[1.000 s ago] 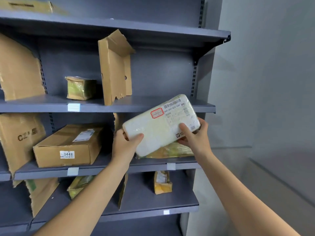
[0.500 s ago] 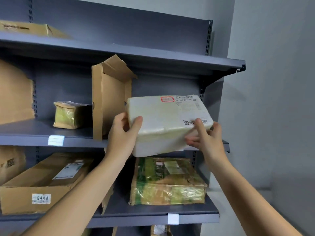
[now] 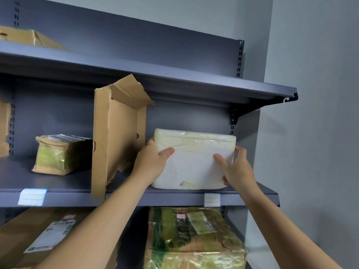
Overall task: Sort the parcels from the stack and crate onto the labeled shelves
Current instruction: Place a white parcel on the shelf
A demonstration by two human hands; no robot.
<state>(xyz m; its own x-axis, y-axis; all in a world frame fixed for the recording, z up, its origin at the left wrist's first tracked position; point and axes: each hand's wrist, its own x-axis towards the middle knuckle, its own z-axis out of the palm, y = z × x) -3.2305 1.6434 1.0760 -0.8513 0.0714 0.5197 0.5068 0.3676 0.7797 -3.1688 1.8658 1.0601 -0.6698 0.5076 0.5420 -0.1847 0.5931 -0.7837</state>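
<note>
While both hands, left (image 3: 150,165) & right (image 3: 236,169), clamp the white parcel (image 3: 192,162), it sits on the shelf (image 3: 136,197) beside a cardboard divider (image 3: 114,136).

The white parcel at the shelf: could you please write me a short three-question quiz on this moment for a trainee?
1. Where does the white parcel sit?
A) on the shelf, right of the cardboard divider
B) on the top shelf
C) in a crate
2. True or false: the left hand and the right hand both grip the white parcel.
3. Fill in: the small wrapped parcel lies to the ____ of the cardboard divider.
Key: 1 A; 2 true; 3 left.
</note>
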